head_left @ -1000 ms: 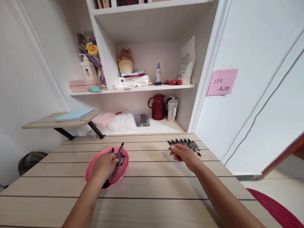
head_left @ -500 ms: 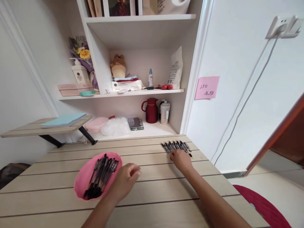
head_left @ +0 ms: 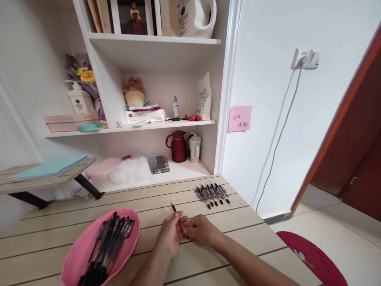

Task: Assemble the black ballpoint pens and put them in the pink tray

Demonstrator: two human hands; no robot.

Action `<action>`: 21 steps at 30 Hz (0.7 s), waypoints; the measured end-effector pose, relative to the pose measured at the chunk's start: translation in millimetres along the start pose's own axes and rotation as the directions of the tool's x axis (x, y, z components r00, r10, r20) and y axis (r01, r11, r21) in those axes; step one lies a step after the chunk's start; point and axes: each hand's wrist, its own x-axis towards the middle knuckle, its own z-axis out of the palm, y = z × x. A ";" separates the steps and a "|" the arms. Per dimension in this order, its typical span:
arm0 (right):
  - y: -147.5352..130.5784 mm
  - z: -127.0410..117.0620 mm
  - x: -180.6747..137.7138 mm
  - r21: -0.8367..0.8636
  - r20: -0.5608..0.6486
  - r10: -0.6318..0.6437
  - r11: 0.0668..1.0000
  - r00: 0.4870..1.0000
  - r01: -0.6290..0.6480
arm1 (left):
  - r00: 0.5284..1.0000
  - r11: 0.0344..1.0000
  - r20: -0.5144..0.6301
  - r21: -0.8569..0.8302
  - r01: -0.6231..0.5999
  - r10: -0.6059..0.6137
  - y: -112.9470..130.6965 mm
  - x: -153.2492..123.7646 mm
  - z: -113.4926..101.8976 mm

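A black pen slants up and to the left out of my hands, with its thin tip exposed. My left hand is closed around its middle. Against the lower end of the pen, the fingers of my right hand are pinched, partly hiding it. To the left of my hands, a pink scalloped bowl holds many black pens lying in a bundle. Beyond my right hand, several black pens lie side by side in a slanting row on the wooden table.
A small raised stand with blue papers is at the left. White shelving rises behind the table, with a red jug and a pale cup. A red stool seat is at the right.
My right hand has left the pen row and come back left to meet my left hand. A pen now shows between them. The camera view has turned to the right.
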 end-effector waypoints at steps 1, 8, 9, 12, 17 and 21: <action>1.3 -4.4 0.5 -0.029 -0.015 -0.014 0.999 1.000 0.013 | 1.000 0.999 -0.009 -0.031 -0.017 0.017 -1.5 0.8 -0.9; 10.4 -55.7 31.3 -0.544 -0.492 -0.017 0.787 0.871 -0.292 | 0.991 0.990 0.000 0.030 -0.136 0.136 -9.5 2.2 -7.9; 11.0 -57.9 36.0 -0.579 -0.485 -0.010 0.753 0.875 -0.313 | 0.989 0.987 0.015 0.067 -0.149 0.148 -10.5 1.8 -7.8; 11.8 -56.4 45.7 -0.633 -0.459 -0.002 0.702 0.888 -0.326 | 0.984 0.974 0.054 0.142 -0.177 0.171 -12.6 -0.8 -6.2; 11.5 -52.0 46.8 -0.637 -0.458 -0.005 0.699 0.889 -0.324 | 0.981 0.964 0.073 0.186 -0.191 0.180 -13.2 -4.3 -5.5; 6.0 -50.7 37.8 -0.528 -0.441 -0.028 0.816 0.897 -0.235 | 0.983 0.960 0.106 0.220 -0.172 0.152 -13.1 -3.4 -6.6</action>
